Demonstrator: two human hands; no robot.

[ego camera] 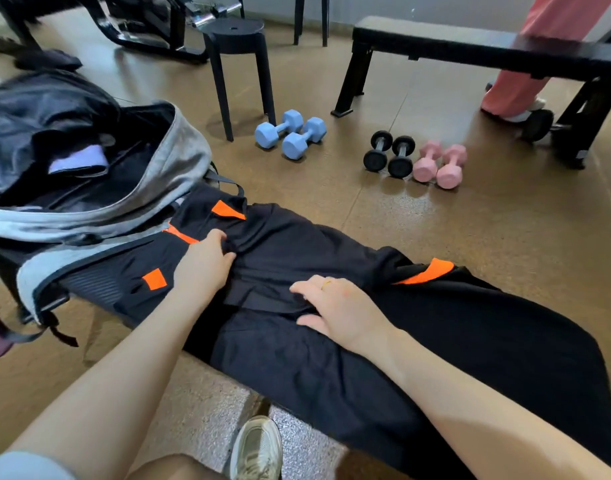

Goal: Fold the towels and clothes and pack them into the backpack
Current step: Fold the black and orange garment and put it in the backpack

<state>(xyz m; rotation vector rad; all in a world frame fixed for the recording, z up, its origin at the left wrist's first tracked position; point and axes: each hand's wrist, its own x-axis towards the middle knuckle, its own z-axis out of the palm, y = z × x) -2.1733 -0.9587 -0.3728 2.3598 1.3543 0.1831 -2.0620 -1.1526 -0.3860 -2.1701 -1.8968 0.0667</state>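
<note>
A black garment with orange patches [331, 289] is lying spread along the tabletop [297, 441]. The left hand [203, 268] is bunching a fold of it in curled fingers; the right hand [342, 310] is pressing flat on it, fingers straight. At ten o'clock, the grey backpack [131, 188] is gaping open, touching the garment.

Under the left hand [203, 263] and right hand [338, 308] lies matt black cloth, a garment [331, 358] with bright orange patches. Beside the left hand, the backpack [100, 174] is grey woven cloth with a glossy black lining. Beyond both hands, the dumbbells [290, 133] look smooth and rubbery on a speckled, slightly shiny floor [505, 220].
</note>
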